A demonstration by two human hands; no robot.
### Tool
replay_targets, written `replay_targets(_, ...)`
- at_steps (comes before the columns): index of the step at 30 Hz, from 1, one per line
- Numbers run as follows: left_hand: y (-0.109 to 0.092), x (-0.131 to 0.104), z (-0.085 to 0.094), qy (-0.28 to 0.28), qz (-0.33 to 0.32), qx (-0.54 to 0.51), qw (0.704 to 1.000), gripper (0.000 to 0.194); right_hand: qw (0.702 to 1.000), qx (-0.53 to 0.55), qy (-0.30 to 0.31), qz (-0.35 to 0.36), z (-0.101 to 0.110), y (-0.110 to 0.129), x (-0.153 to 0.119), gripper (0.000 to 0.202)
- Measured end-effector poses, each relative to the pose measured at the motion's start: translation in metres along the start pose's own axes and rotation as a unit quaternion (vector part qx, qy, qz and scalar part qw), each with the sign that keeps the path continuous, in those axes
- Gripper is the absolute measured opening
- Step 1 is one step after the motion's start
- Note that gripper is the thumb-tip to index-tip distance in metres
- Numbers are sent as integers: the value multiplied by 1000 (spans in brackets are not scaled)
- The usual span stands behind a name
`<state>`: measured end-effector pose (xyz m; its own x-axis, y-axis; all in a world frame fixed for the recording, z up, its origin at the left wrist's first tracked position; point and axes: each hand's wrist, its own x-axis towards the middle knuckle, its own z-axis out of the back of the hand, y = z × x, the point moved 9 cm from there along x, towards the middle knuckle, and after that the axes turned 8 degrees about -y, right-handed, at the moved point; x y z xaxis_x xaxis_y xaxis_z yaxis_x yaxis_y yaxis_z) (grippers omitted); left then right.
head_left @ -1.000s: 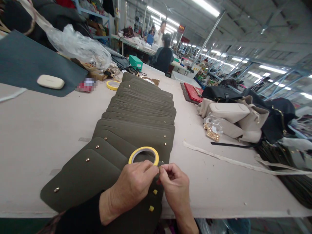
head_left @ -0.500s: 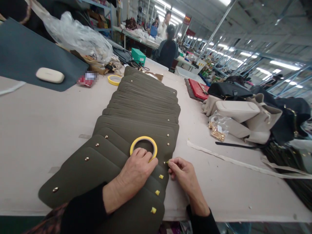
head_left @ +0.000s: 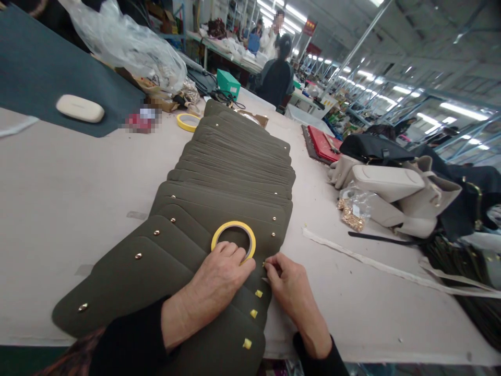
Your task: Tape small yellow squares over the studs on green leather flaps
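A fanned stack of dark olive panels (head_left: 117, 277) with rounded corners runs up the table, metal studs along both side edges. My left hand (head_left: 215, 282) rests on the stack, its fingers closed on the near side of a yellow tape roll (head_left: 234, 225). At the right edge of the panels, my right hand (head_left: 291, 287) pinches a tiny yellow tape piece (head_left: 264, 264) against a panel, where a stud showed before. Several similar yellow tape squares (head_left: 259, 294) sit on the nearer panels below it.
A second yellow tape roll (head_left: 188, 127) lies beyond the stack, near a green box (head_left: 228, 84). Beige bags (head_left: 387, 179), black bags and a bag of gold hardware (head_left: 352, 214) crowd the right. A pale strip (head_left: 364, 256) crosses the table. A person (head_left: 276, 78) sits farther back.
My right hand has moved slightly left, bringing the yellow tape piece down onto the stud at the panel's edge. My left hand stays on the tape roll. The whole view has shifted a little.
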<state>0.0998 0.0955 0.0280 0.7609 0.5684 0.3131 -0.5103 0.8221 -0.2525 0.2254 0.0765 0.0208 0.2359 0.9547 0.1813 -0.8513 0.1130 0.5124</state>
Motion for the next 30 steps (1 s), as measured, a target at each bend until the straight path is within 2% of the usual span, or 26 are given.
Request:
replay_targets(5,3,0,0,2,9,-4,1000,6,999,-22,-31,-10,16,-11,-3,20)
replay_targets(7,3,-1,1,-6,9,-7,1000,6,998,-11,-46,38,24,-5,-6,9)
replay_targets(9,3,-1,2,-13,7,-8,1000,6,992,-17,-38,120,24,9,-12,12)
replay_targets(11,2,-1,3,-15,6,-8,1000,7,982,-52,-9,183,15,21,-17,18)
replay_targets(13,2,-1,3,-12,5,-8,1000,8,975,-97,18,200,5,25,-17,20)
replay_targets(17,1,-1,2,-4,-1,-9,1000,7,981,-138,57,123,-7,18,-3,19)
replay_targets(23,2,0,3,-10,-2,-7,1000,10,993,-66,86,-45,-4,-2,8,16)
replay_targets(27,-1,0,12,-32,-20,-25,999,12,992,6,113,-50,-4,-4,2,19)
replay_targets(30,1,0,24,-58,-16,-59,996,17,994,75,65,-40,7,-4,-2,20)
